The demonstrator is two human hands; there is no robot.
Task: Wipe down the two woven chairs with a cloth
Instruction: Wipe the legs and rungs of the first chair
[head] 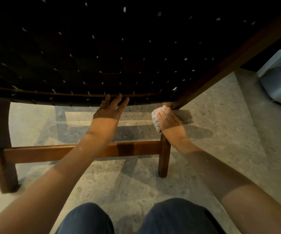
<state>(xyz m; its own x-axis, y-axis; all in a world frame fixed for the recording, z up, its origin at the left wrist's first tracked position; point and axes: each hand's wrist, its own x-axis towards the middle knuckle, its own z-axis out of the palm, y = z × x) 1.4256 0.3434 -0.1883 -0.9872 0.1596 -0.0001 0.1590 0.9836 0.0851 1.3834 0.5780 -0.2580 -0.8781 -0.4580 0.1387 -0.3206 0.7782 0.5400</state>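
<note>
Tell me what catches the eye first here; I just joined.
The dark woven chair panel fills the upper frame. At its lower rail, the left hand touches with straight fingers. To the right, the right hand holds a grey cloth against the top of the wooden leg.

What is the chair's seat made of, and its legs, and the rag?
The seat looks woven from dark flat straps, maybe leather or fabric; light peeks through the gaps. The crossbar and legs look like brown varnished wood, with grain and shine. The cloth looks like grey nubbly fabric, perhaps terry.
</note>
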